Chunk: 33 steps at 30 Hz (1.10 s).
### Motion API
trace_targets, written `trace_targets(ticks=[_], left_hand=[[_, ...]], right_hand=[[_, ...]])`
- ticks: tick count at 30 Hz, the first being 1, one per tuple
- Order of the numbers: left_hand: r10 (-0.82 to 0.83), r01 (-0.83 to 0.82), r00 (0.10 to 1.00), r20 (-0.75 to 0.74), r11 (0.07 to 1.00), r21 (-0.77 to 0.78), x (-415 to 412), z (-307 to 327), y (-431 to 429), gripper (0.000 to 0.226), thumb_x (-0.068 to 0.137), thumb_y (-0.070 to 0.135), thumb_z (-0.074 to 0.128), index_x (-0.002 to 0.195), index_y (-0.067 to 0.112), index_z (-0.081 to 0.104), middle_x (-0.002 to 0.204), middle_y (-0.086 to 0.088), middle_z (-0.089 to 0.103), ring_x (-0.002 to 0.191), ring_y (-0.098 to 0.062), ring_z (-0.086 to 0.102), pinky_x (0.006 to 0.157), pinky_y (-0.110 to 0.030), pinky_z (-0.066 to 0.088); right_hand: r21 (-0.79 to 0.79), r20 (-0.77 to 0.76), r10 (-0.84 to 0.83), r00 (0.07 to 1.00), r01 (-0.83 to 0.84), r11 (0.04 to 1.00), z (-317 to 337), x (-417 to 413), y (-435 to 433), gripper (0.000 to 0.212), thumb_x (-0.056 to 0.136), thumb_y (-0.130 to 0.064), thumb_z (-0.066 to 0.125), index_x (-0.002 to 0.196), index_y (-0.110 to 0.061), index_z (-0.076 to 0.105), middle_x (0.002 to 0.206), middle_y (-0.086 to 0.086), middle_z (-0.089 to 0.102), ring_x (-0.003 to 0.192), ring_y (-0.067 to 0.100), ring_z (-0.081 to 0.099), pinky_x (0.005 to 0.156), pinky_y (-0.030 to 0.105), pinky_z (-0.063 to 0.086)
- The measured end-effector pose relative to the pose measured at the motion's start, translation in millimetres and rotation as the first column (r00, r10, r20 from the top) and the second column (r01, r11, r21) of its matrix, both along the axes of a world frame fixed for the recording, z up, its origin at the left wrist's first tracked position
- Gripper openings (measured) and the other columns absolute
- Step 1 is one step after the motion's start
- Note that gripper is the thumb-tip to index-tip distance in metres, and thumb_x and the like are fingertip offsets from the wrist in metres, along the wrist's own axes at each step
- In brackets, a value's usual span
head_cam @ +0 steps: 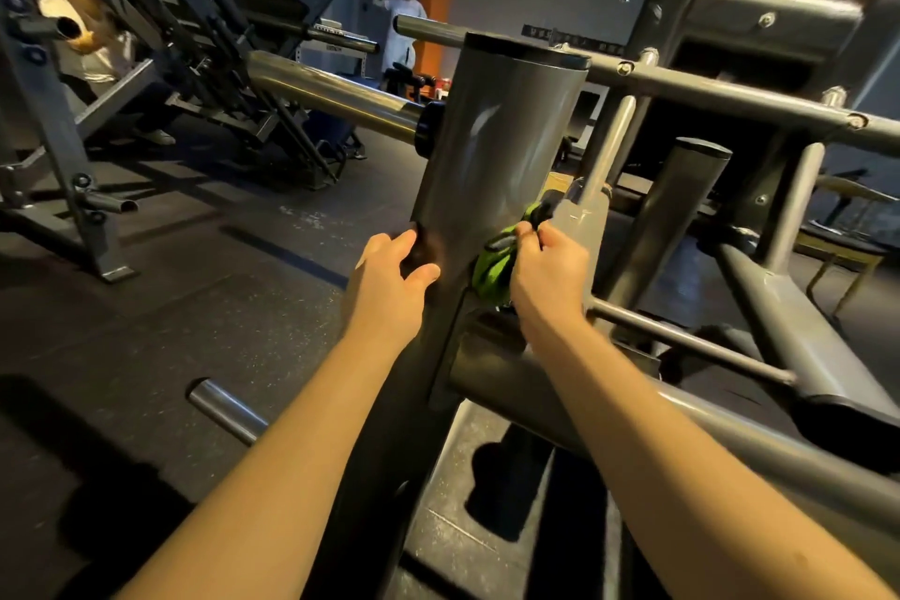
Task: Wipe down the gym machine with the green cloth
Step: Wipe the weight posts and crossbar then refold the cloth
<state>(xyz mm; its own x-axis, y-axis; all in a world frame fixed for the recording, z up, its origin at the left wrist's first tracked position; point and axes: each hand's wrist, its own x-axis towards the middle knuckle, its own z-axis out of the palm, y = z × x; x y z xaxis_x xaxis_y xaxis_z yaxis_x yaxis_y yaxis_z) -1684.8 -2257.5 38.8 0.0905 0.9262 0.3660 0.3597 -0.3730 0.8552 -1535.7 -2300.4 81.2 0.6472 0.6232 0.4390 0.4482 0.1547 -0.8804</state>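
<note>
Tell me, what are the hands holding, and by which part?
The right hand grips the green cloth by its bunched middle, against the grey post. The left hand only touches the post.

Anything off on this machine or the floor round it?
Nothing broken, spilled or askew. Only oddity: a pale scuffed patch on the dark rubber floor, left of the grey steel post where the right hand grips the green cloth.
</note>
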Motion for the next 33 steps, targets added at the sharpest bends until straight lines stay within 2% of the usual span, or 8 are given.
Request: trace_targets(ticks=[4, 7, 9, 13, 16, 23, 29, 33], left_hand=[[0.006, -0.006, 1.0, 0.0, 1.0, -0.006, -1.4, -1.9, 1.8, 0.057, 0.099, 0.029, 0.066, 0.151, 0.02, 0.047, 0.145, -0.004, 0.049, 0.135, -0.024, 0.049, 0.109, -0.045, 0.046], [0.005, -0.005, 1.0, -0.004, 1.0, -0.007, -3.2, -1.1, 2.6, 0.057, 0.097, 0.03, 0.068, 0.15, 0.021, 0.048, 0.146, -0.005, 0.05, 0.135, -0.024, 0.05, 0.108, -0.046, 0.047], [0.012, -0.012, 1.0, -0.004, 1.0, -0.016, -3.5, 0.6, 1.2, 0.057, 0.097, 0.03, 0.068, 0.15, 0.022, 0.048, 0.149, -0.003, 0.048, 0.136, -0.023, 0.048, 0.108, -0.044, 0.045], [0.015, -0.015, 1.0, 0.0, 1.0, -0.01, -4.4, 3.4, -1.3, 0.058, 0.097, 0.029, 0.069, 0.15, 0.021, 0.048, 0.148, -0.003, 0.049, 0.136, -0.023, 0.049, 0.105, -0.039, 0.044], [0.007, -0.007, 1.0, 0.009, 1.0, -0.015, -3.9, 5.5, -4.6, 0.058, 0.097, 0.027, 0.069, 0.151, 0.02, 0.048, 0.149, -0.003, 0.049, 0.136, -0.022, 0.049, 0.105, -0.038, 0.044], [-0.007, 0.008, 1.0, 0.024, 0.999, -0.047, -7.6, -1.1, -8.2, 0.056, 0.097, 0.026, 0.069, 0.149, 0.018, 0.05, 0.144, -0.004, 0.053, 0.134, -0.023, 0.052, 0.106, -0.041, 0.046], [0.005, -0.003, 1.0, 0.025, 0.999, -0.054, -8.8, -1.4, -8.6, 0.056, 0.097, 0.021, 0.069, 0.149, 0.016, 0.05, 0.143, -0.005, 0.054, 0.135, -0.023, 0.051, 0.107, -0.039, 0.045], [-0.013, 0.015, 1.0, 0.026, 0.997, -0.076, -10.1, -2.8, -9.0, 0.058, 0.097, 0.025, 0.069, 0.151, 0.015, 0.048, 0.146, -0.005, 0.052, 0.135, -0.024, 0.051, 0.109, -0.044, 0.045]], right_hand=[[-0.047, -0.011, 0.019, 1.0, -0.02, 0.999, -32.7, -19.9, -10.9, 0.014, 0.101, -0.019, 0.062, 0.103, -0.009, 0.072, 0.098, 0.003, 0.07, 0.083, 0.0, 0.067, 0.069, 0.008, 0.053], [-0.021, -0.12, 0.097, 0.988, -0.101, 0.995, -44.9, -32.4, -18.1, 0.037, 0.096, -0.012, 0.068, 0.133, -0.014, 0.066, 0.123, -0.001, 0.066, 0.108, 0.008, 0.067, 0.091, 0.015, 0.054], [-0.048, -0.029, 0.1, 0.995, -0.101, 0.994, -44.2, -36.0, -25.2, 0.038, 0.094, -0.009, 0.07, 0.131, -0.017, 0.067, 0.124, -0.005, 0.064, 0.113, 0.007, 0.064, 0.092, 0.01, 0.05], [-0.11, 0.245, 0.12, 0.962, -0.096, 0.989, -33.0, -23.1, -30.4, 0.032, 0.089, -0.007, 0.075, 0.119, -0.017, 0.075, 0.112, -0.005, 0.068, 0.106, 0.009, 0.064, 0.1, 0.026, 0.054], [-0.2, 0.418, 0.215, 0.883, -0.142, 0.969, -22.3, -6.3, -33.5, 0.03, 0.088, -0.005, 0.075, 0.115, -0.018, 0.077, 0.109, -0.006, 0.066, 0.106, 0.011, 0.062, 0.1, 0.028, 0.053], [-0.084, 0.339, 0.062, 0.939, -0.035, 0.996, -26.5, -16.3, -30.0, 0.031, 0.089, 0.001, 0.067, 0.114, -0.016, 0.077, 0.114, 0.0, 0.069, 0.106, 0.009, 0.06, 0.1, 0.025, 0.051], [-0.144, 0.528, 0.225, 0.819, -0.175, 0.974, -25.6, -19.3, -32.1, 0.028, 0.088, 0.001, 0.071, 0.112, -0.013, 0.077, 0.109, -0.003, 0.064, 0.106, 0.009, 0.058, 0.096, 0.019, 0.049], [-0.094, 0.39, 0.089, 0.916, -0.057, 0.994, -14.9, 1.8, -28.9, 0.035, 0.084, 0.008, 0.063, 0.108, -0.015, 0.074, 0.109, -0.001, 0.066, 0.104, 0.01, 0.058, 0.098, 0.022, 0.049]])
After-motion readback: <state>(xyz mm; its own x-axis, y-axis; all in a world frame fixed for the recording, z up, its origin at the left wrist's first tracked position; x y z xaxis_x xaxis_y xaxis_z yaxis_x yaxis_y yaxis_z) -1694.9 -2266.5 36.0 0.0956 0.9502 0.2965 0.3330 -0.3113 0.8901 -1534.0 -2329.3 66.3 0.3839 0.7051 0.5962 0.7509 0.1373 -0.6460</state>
